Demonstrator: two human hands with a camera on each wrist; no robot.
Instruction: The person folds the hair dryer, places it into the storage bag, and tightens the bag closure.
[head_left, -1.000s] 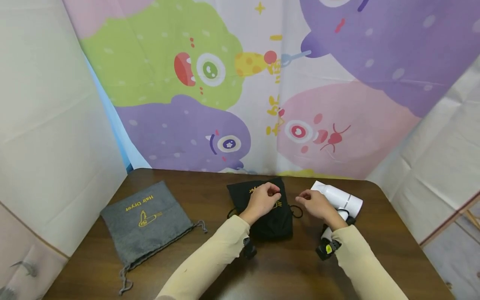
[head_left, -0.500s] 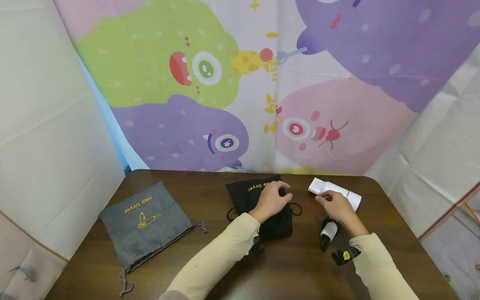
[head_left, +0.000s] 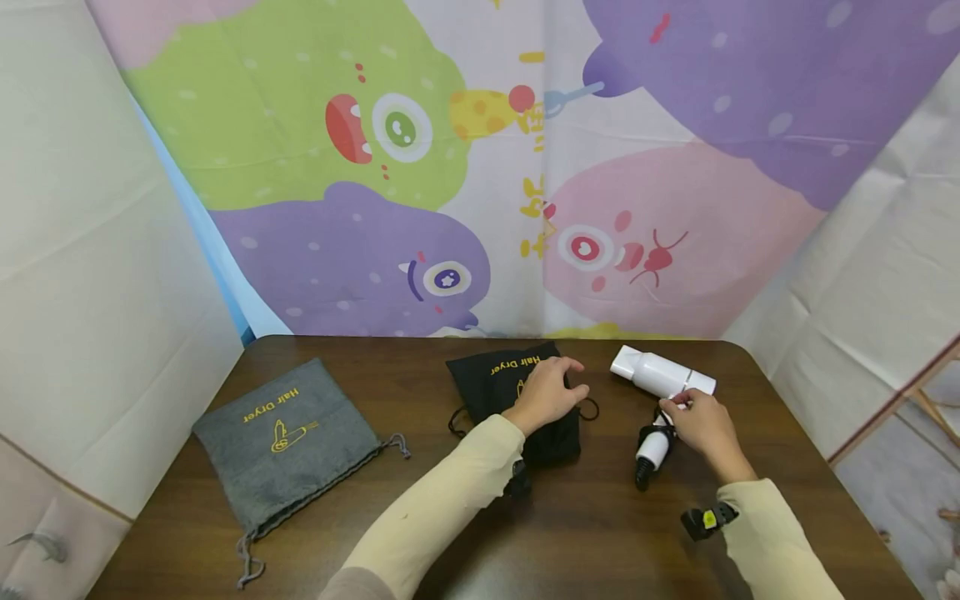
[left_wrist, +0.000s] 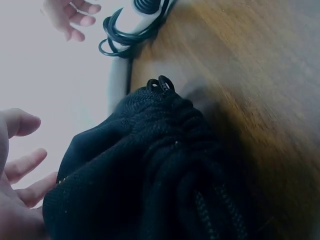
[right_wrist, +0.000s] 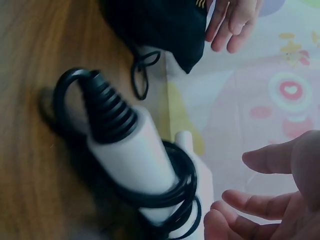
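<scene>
Hair dryer (head_left: 656,372): just beyond right hand (head_left: 705,427), black cord (right_wrist: 187,172) looped round handle (right_wrist: 132,160) | right hand: thumb and fingers apart | left hand (head_left: 546,397): fingers loosely spread over black bag (head_left: 491,387) | gray bag (head_left: 285,437): left of both

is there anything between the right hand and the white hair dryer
Nothing visible stands between the right hand and the white hair dryer; the fingertips are right by it, though whether they touch is unclear. The black cord is wound around the handle, so fingers closing there may meet cord first.
</scene>
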